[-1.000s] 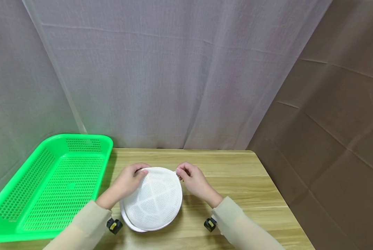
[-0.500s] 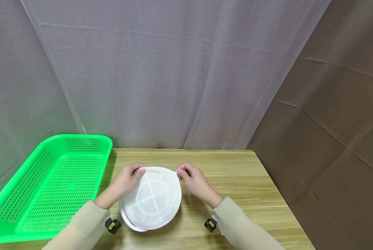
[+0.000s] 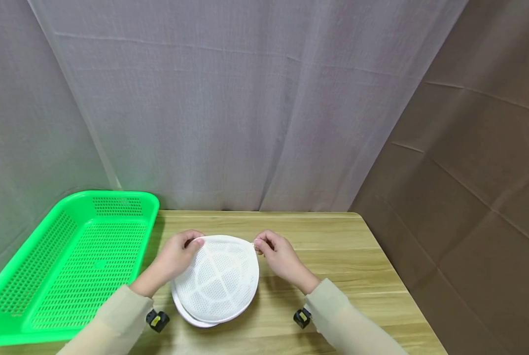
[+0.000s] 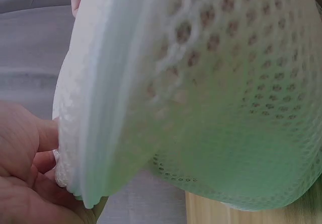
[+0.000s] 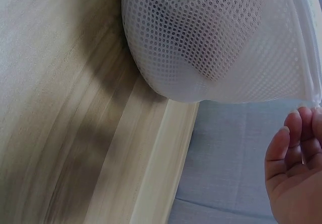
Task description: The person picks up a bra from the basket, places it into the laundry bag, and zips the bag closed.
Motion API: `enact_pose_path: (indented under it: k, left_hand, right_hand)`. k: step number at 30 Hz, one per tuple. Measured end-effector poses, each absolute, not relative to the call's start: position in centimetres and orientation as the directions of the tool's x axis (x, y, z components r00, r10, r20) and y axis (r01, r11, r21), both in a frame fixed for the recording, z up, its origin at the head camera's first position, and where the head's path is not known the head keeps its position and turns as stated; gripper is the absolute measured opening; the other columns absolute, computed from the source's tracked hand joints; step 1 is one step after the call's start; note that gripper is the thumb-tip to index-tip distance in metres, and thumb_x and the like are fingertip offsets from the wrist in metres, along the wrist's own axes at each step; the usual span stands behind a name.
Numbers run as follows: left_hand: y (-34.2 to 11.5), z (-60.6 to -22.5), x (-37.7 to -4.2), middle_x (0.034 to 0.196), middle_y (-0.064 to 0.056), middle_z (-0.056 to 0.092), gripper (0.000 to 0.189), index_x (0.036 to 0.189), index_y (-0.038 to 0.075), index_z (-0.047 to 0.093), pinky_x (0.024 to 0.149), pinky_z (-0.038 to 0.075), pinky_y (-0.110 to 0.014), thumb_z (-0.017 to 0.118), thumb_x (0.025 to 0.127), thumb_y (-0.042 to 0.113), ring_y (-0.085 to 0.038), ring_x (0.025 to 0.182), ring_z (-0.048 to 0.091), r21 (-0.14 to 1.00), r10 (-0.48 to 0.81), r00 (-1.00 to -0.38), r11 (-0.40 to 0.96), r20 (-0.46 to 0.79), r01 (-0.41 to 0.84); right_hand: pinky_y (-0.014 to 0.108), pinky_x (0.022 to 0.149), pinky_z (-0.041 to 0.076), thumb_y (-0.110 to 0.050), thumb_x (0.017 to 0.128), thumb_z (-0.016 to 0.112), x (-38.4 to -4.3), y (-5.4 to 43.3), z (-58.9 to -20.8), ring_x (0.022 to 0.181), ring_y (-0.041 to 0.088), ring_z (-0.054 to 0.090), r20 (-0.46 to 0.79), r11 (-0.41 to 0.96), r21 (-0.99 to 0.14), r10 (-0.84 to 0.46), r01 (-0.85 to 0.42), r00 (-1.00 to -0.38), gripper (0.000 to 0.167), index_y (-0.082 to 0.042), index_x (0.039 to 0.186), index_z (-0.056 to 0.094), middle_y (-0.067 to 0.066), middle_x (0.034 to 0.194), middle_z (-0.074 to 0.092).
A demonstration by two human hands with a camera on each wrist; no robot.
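Observation:
A round white mesh laundry bag (image 3: 220,281) is held up just over the table, its pale ribs making a cross on the face. My left hand (image 3: 175,254) pinches its upper left rim, thumb in front and the other fingers behind. At the upper right corner, fingertips of my right hand (image 3: 279,256) pinch a small end piece, likely the zip pull. Close up in the left wrist view, a banded zip edge (image 4: 108,93) runs down beside my fingers. Rounded mesh (image 5: 191,43) bulges below the edge in the right wrist view. What lies inside is unclear.
A large green plastic basket (image 3: 151,231) with slotted walls stands on the left, close to my left forearm. Beneath everything is a wood-grain table (image 3: 335,276). Grey cloth (image 3: 211,123) hangs behind it, and brown cloth (image 3: 481,162) closes off the right side.
My left hand has slid slightly left along the rim, and my right hand has moved a little right. The bag's upper edge looks more stretched between them. Both grips stay.

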State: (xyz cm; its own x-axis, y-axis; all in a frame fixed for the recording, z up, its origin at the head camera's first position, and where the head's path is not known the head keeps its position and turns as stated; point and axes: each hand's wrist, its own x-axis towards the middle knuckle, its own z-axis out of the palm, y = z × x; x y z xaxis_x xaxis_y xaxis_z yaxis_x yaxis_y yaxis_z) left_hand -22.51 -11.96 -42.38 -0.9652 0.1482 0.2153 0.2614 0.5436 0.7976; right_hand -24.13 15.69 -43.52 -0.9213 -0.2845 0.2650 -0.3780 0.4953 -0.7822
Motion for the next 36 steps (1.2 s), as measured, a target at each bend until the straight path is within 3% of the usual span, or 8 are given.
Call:
enact_pose_path:
  k: [9, 14, 20, 28, 36]
  left_hand:
    - [-12.0, -42.2, -22.4, 0.094, -0.007, 0.067, 0.019, 0.107, 0.002, 0.068, 0.078, 0.049, -0.039, 0.057, 0.097, 0.013, -0.02, 0.085, 0.058, 0.799, 0.143, -0.969, 0.548, 0.201, 0.247]
    - [-12.2, -42.3, -22.4, 0.1, -0.011, 0.068, 0.02, 0.109, -0.001, 0.067, 0.082, 0.05, -0.042, 0.055, 0.098, 0.012, -0.024, 0.093, 0.059, 0.813, 0.118, -0.975, 0.538, 0.189, 0.223]
    - [-12.5, -42.4, -22.5, 0.104, -0.013, 0.067, 0.022, 0.111, -0.002, 0.066, 0.083, 0.05, -0.041, 0.054, 0.099, 0.012, -0.024, 0.094, 0.058, 0.828, 0.095, -0.981, 0.526, 0.17, 0.194]
    - [-12.8, -42.0, -22.3, 0.107, -0.014, 0.066, 0.025, 0.113, -0.001, 0.066, 0.083, 0.048, -0.043, 0.052, 0.1, 0.016, -0.024, 0.094, 0.057, 0.824, 0.065, -0.985, 0.542, 0.157, 0.167]
    - [-12.7, -42.2, -22.4, 0.106, -0.013, 0.066, 0.026, 0.114, 0.0, 0.065, 0.081, 0.047, -0.038, 0.052, 0.101, 0.018, -0.023, 0.093, 0.056, 0.869, 0.012, -0.995, 0.485, 0.098, 0.092]
  right_hand:
    - [0.028, 0.067, 0.051, -0.021, 0.098, 0.056, -24.0, 15.9, -43.4, 0.075, 0.017, 0.059, 0.249, 0.504, -0.777, -0.301, -0.376, -0.92, 0.013, -0.013, 0.089, 0.062, 0.0, 0.08, 0.062]
    - [0.028, 0.068, 0.051, -0.019, 0.098, 0.056, -23.9, 16.0, -43.4, 0.075, 0.017, 0.059, 0.256, 0.492, -0.779, -0.314, -0.387, -0.914, 0.012, -0.013, 0.09, 0.062, -0.001, 0.079, 0.061]
    - [0.027, 0.066, 0.049, -0.017, 0.098, 0.057, -23.8, 16.3, -43.4, 0.076, 0.027, 0.06, 0.269, 0.498, -0.768, -0.32, -0.403, -0.908, 0.012, -0.014, 0.088, 0.062, 0.001, 0.078, 0.061]
    - [0.029, 0.071, 0.051, -0.022, 0.099, 0.055, -23.8, 16.4, -42.9, 0.079, 0.017, 0.061, 0.249, 0.504, -0.774, -0.314, -0.383, -0.916, 0.013, -0.015, 0.091, 0.062, 0.001, 0.082, 0.063]
    - [0.029, 0.069, 0.05, -0.018, 0.099, 0.055, -23.9, 16.7, -43.1, 0.076, 0.015, 0.058, 0.26, 0.501, -0.782, -0.277, -0.37, -0.925, 0.013, -0.013, 0.089, 0.062, 0.006, 0.08, 0.062]
